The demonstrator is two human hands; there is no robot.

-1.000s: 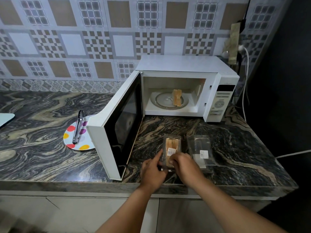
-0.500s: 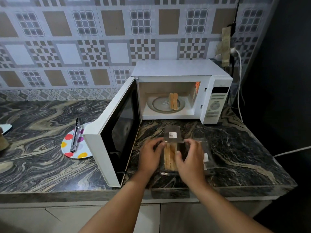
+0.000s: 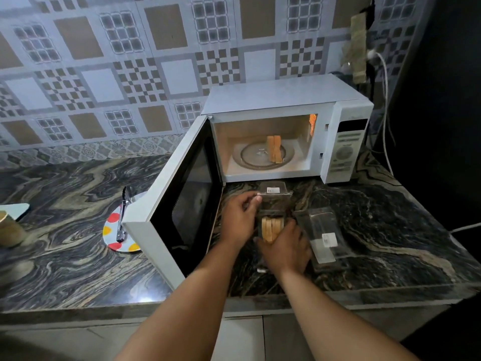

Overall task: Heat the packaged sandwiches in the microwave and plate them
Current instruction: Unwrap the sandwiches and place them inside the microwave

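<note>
Marbled surface (image 3: 390,230) fronted the open microwave (image 3: 286,105). Left hand (image 3: 238,220) pinched the clamshell lid (image 3: 274,198) back; right hand (image 3: 286,246) curled round the sandwich (image 3: 272,226) in its tray. Best lifted straight, lid held clear, toward the turntable (image 3: 250,157).

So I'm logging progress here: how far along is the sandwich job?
Done: one sandwich sits in the open microwave, its empty pack aside. In hand: left hand holds the lid up, right hand grips the second sandwich. Left: loading, heating, plating on the spotted plate.
</note>
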